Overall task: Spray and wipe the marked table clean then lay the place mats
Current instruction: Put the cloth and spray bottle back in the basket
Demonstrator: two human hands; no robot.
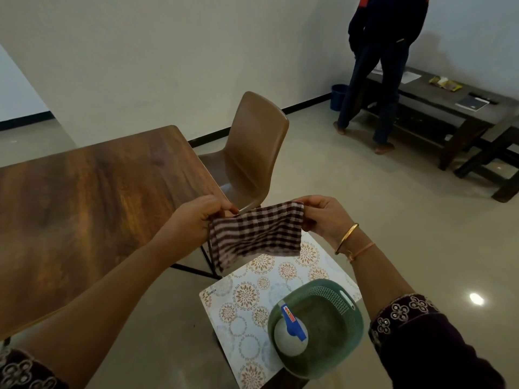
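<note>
A brown and white checked cloth [254, 234] hangs stretched in the air between my hands, just off the right corner of the wooden table [84, 206]. My left hand [202, 217] pinches its left end and my right hand [325, 217] pinches its right end. Below the cloth lie floral place mats [252, 299] on a low surface. On them stands a green plastic basket [331, 304] holding a white spray bottle [290, 336] with a blue trigger head.
A brown plastic chair [252, 153] stands at the table's right side. At the far right a person [384, 66] stands by a dark low bench [449, 108] with papers on it. A blue bucket [338, 96] sits by the wall.
</note>
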